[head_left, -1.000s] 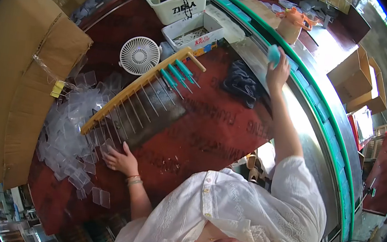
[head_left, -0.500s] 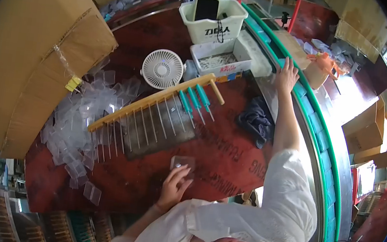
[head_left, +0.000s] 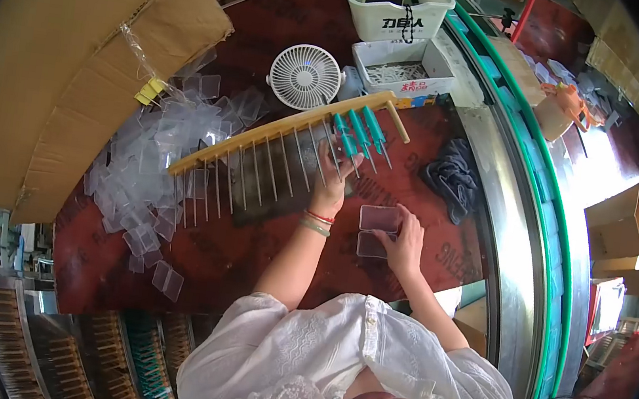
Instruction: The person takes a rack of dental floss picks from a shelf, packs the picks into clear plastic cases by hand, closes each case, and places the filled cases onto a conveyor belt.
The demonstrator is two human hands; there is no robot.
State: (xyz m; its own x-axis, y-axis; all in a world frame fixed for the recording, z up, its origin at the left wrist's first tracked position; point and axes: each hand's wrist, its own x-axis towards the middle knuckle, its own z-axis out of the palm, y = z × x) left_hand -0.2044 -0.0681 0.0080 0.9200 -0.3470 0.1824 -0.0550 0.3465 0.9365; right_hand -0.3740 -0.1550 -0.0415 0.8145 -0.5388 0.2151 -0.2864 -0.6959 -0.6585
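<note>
My left hand [head_left: 332,177] reaches up among the rods of a wooden rack [head_left: 280,129]. Its thumb and fingers close around the lower end of a teal piece [head_left: 345,137], the leftmost of three on the rods; part of the grip is hidden. My right hand [head_left: 407,246] holds the right edge of a clear plastic box [head_left: 378,219], opened into two halves, over the red table [head_left: 273,254]. Left of the rack lies a pile of similar clear boxes [head_left: 141,154].
A small white fan [head_left: 306,77], a white tray [head_left: 421,84] and a bin [head_left: 393,21] stand behind the rack. Dark cloth [head_left: 451,180] lies to the right. A green-edged conveyor [head_left: 544,251] runs along the right, and a large cardboard box [head_left: 71,81] stands at left.
My right hand has come off the conveyor and now holds the opened clear box. My left hand has moved from the clear box up to the teal pieces. The view has shifted.
</note>
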